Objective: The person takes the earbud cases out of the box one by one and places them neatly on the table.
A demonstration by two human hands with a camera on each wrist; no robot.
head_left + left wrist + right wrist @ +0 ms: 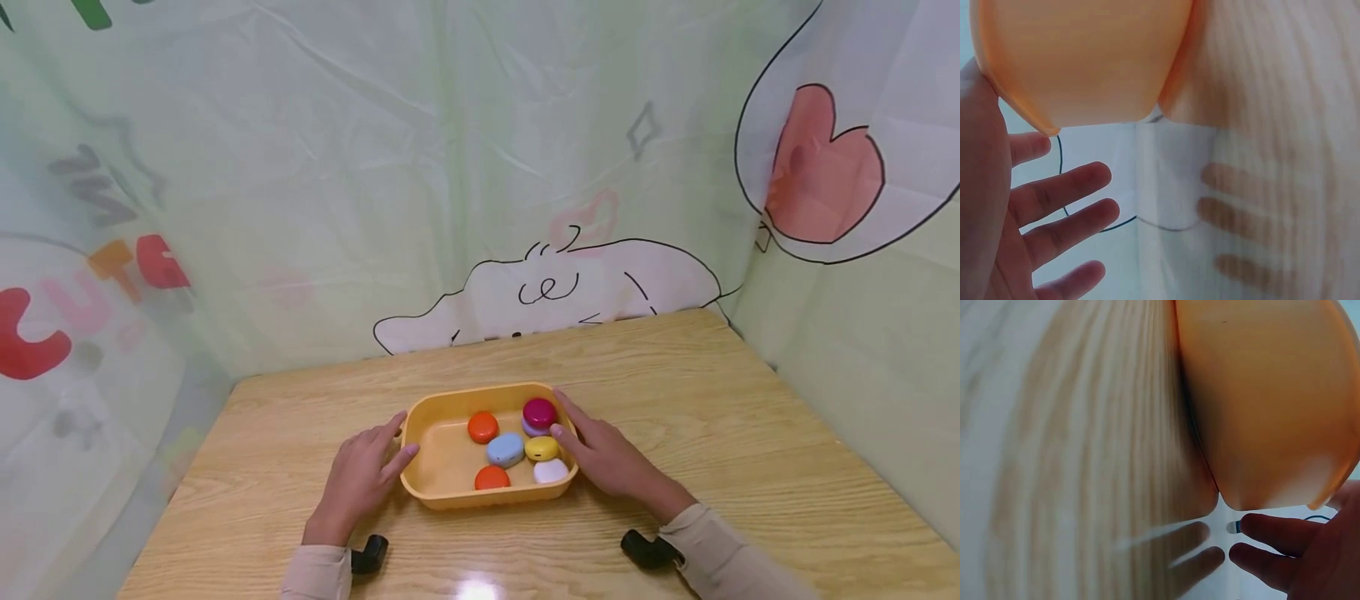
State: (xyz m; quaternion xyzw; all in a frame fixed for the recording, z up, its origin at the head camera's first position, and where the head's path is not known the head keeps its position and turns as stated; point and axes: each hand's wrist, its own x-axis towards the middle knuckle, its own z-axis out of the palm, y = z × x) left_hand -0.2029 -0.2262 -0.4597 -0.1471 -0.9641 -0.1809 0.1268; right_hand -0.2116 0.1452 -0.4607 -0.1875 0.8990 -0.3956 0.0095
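Note:
A yellow-orange rounded tray [450,502] sits on the wooden table between both hands. Its right half holds several smooth rounded pieces: an orange-red one [483,427], another orange-red one [492,478], a light blue one [506,449], a yellow one [542,448], a white one [551,472] and a magenta one [539,412] over a lilac one [536,430]. At the left end, my left hand [362,477] rests with its thumb over the rim, other fingers loosely extended outside. My right hand [609,457] lies likewise at the right end, thumb over the rim, fingers extended along the outside.
The wood-grain table [300,417] spreads around the tray. Behind it and at the sides hangs a pale printed curtain [337,208] with cartoon drawings. Black wrist mounts [648,550] stick out beside the beige sleeves [317,573].

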